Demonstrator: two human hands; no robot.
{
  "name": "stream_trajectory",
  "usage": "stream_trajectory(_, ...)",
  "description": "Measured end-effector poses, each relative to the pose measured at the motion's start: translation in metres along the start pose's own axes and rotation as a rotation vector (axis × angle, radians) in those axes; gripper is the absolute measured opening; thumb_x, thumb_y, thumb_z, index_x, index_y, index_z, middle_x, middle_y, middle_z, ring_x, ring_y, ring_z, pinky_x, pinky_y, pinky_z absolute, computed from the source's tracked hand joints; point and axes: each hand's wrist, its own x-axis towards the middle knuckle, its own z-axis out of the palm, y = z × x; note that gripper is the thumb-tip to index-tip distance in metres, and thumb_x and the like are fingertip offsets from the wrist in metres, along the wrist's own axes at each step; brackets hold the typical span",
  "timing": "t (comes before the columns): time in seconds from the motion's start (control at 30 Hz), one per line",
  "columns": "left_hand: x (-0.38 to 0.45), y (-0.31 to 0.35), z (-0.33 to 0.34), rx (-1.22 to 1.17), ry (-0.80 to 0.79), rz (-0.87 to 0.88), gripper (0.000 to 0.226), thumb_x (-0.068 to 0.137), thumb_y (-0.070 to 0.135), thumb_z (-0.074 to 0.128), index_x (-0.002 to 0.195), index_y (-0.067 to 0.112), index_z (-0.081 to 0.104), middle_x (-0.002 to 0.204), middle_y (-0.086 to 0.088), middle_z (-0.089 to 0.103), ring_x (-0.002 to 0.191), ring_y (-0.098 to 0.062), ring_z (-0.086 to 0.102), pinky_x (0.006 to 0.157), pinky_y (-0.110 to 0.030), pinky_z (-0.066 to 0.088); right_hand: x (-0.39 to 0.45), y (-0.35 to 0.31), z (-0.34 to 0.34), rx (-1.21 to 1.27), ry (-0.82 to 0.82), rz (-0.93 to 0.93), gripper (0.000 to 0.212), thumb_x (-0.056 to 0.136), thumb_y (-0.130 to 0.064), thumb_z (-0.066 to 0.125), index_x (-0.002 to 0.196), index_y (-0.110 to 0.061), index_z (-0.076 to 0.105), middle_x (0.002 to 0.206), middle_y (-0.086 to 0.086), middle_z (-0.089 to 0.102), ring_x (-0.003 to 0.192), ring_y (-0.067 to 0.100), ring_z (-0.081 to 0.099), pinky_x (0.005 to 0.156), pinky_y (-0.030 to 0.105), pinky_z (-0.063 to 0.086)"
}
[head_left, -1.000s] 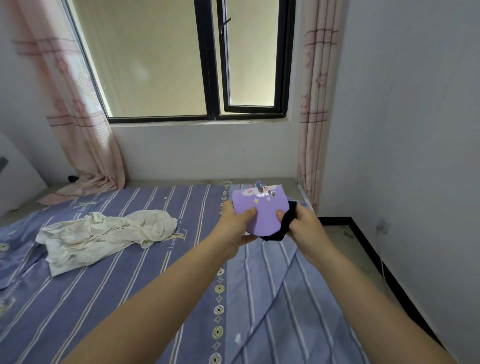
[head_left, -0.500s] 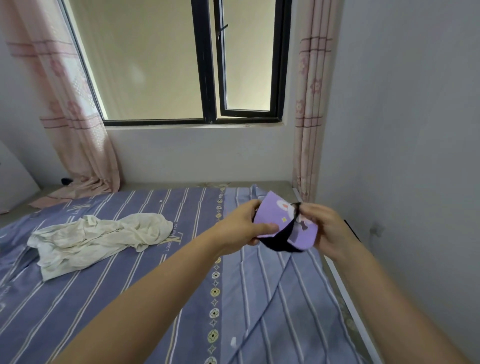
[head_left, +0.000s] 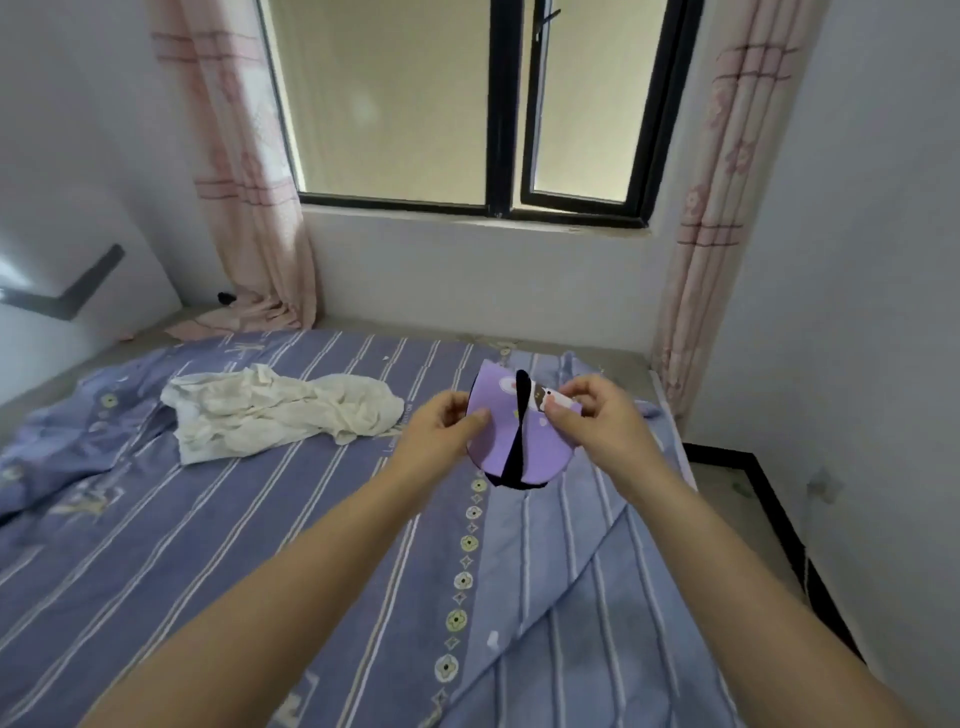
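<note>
Left hand (head_left: 441, 434), with a crumpled white garment (head_left: 280, 410) lying on the striped sheet (head_left: 260, 545) at its 9 o'clock, is closed in a pinch on the left edge of the purple cloth piece (head_left: 496, 441), the thumb laid on the front face. The piece is held in the air between both hands, above the far right part of the bed, and no part of it is rested on the sheet. A second ago it was held flat, print uppermost, with the black part tucked behind its 3 o'clock edge. Half a second ago it was tilted, and the black part was gathered at the right fingers. Now the rounded edge has been turned down to 6 o'clock. The black strap (head_left: 519, 410) has been drawn across the front, so that it runs from 12 o'clock to 6 o'clock over the middle of the purple face. At 3 o'clock of the strap, the right hand (head_left: 592, 421) is closed on the upper right corner, the thumb pressed beside the cartoon print. From this it is judged that the piece is being turned and its strap sorted out before it is folded or laid down, and that laying down is not yet done. What kind of article it is cannot be told.
</note>
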Motion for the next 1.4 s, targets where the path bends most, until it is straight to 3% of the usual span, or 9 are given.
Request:
stream_trajectory(0.17, -0.062, -0.036, -0.094, 0.009, 0.364, -0.093, 0.037, 0.088, 0.002, 0.051, 0.061, 0.025, 0.059, 0.054, 0.016, 0.063, 0.054, 0.001, 0.055, 0.052, -0.012, 0.042, -0.002, 0.004, 0.104, 0.022, -0.328, 0.007, 0.025, 0.08, 0.0, 0.062, 0.066, -0.02, 0.057, 0.061, 0.001, 0.058, 0.042, -0.005, 0.053, 0.042, 0.008, 0.044)
stream_trajectory(0.33, -0.172, -0.082, -0.224, -0.011, 0.778, -0.236, 0.03, 0.09, 0.004, 0.049, 0.066, 0.018, 0.059, 0.071, -0.004, 0.056, 0.064, -0.014, 0.049, 0.056, -0.018, 0.043, -0.053, 0.004, 0.283, 0.155, -0.659, 0.188, 0.024, 0.082, 0.005, 0.056, 0.106, 0.004, 0.061, 0.087, 0.01, 0.062, 0.071, 0.019, 0.056, 0.059, 0.02, 0.05)
stream_trajectory(0.47, -0.275, -0.11, -0.344, -0.001, 1.086, -0.313, 0.017, 0.09, 0.001, 0.049, 0.08, 0.003, 0.062, 0.069, -0.004, 0.055, 0.06, -0.013, 0.048, 0.043, -0.007, 0.044, -0.127, -0.015, 0.444, 0.106, -0.859, 0.232, 0.012, 0.083, 0.0, 0.057, 0.093, 0.0, 0.064, 0.063, 0.001, 0.059, 0.053, 0.009, 0.054, 0.047, 0.015, 0.043)
stream_trajectory(0.6, -0.386, -0.13, -0.481, 0.214, 1.222, -0.456, 0.02, 0.088, 0.002, 0.051, 0.069, 0.007, 0.056, 0.073, -0.014, 0.053, 0.063, -0.021, 0.046, 0.052, -0.024, 0.039, -0.21, -0.049, 0.615, 0.056, -1.031, 0.17, 0.011, 0.081, 0.003, 0.057, 0.088, -0.003, 0.064, 0.059, -0.001, 0.056, 0.052, 0.01, 0.05, 0.043, 0.012, 0.042)
stream_trajectory(0.73, -0.482, -0.139, -0.603, 0.544, 1.229, -0.676, 0.025, 0.086, 0.008, 0.051, 0.061, 0.011, 0.052, 0.062, -0.007, 0.053, 0.069, -0.026, 0.048, 0.05, -0.028, 0.03, -0.283, -0.083, 0.76, 0.005, -1.15, 0.164, 0.013, 0.08, 0.001, 0.059, 0.092, 0.003, 0.065, 0.061, 0.0, 0.058, 0.052, 0.01, 0.051, 0.045, 0.015, 0.042)
stream_trajectory(0.87, -0.548, -0.151, -0.71, 0.682, 1.245, -0.847, 0.024, 0.09, 0.016, 0.047, 0.103, 0.002, 0.06, 0.104, -0.02, 0.066, 0.096, -0.035, 0.057, 0.074, -0.038, 0.046, -0.332, -0.111, 0.883, -0.018, -1.234, 0.219, 0.017, 0.082, 0.002, 0.058, 0.097, 0.005, 0.063, 0.071, 0.006, 0.062, 0.055, 0.012, 0.053, 0.052, 0.018, 0.046)
stream_trajectory(1.03, -0.597, -0.189, -0.848, 0.951, 1.203, -0.984, 0.044, 0.091, 0.019, 0.048, 0.13, 0.0, 0.038, 0.134, -0.022, 0.046, 0.126, -0.035, 0.039, 0.1, -0.044, 0.038, -0.348, -0.118, 1.043, -0.063, -1.252, 0.259, 0.022, 0.083, 0.004, 0.057, 0.103, 0.011, 0.059, 0.108, 0.029, 0.062, 0.062, 0.02, 0.055, 0.051, 0.017, 0.049)
stream_trajectory(1.2, -0.628, -0.268, -1.005, 1.14, 0.999, -1.177, 0.067, 0.09, 0.028, 0.047, 0.141, 0.0, 0.013, 0.153, -0.021, 0.015, 0.142, -0.032, 0.009, 0.116, -0.041, 0.017, -0.35, -0.088, 1.232, -0.195, -1.222, 0.343, 0.022, 0.082, 0.005, 0.057, 0.103, 0.011, 0.058, 0.094, 0.021, 0.06, 0.053, 0.014, 0.052, 0.036, 0.011, 0.047)
stream_trajectory(1.4, -0.652, -0.361, -1.148, 1.077, 0.815, -1.333, 0.087, 0.085, 0.031, 0.056, 0.142, 0.001, -0.002, 0.155, -0.022, 0.001, 0.143, -0.034, -0.004, 0.118, -0.041, 0.011, -0.364, -0.026, 1.42, -0.395, -1.162, 0.434, 0.021, 0.079, 0.01, 0.055, 0.098, 0.014, 0.061, 0.098, 0.03, 0.064, 0.065, 0.032, 0.059, 0.064, 0.035, 0.051)
